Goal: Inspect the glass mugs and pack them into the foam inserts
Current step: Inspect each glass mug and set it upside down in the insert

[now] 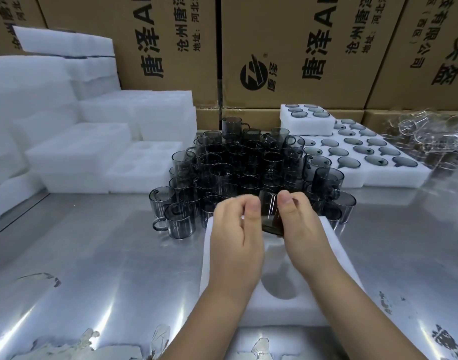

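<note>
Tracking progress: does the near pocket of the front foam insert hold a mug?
No, the near pocket shows only shadowed foam; the right hand holds a grey mug above the foam insert's far end.

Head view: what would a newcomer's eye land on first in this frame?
First, the dense pile of dark glass mugs in the middle of the shiny metal table. Next, the left hand and right hand holding one mug between them, just above a white foam insert at the near edge. Behind stand tall printed cardboard boxes, with filled foam trays at the right.
</note>
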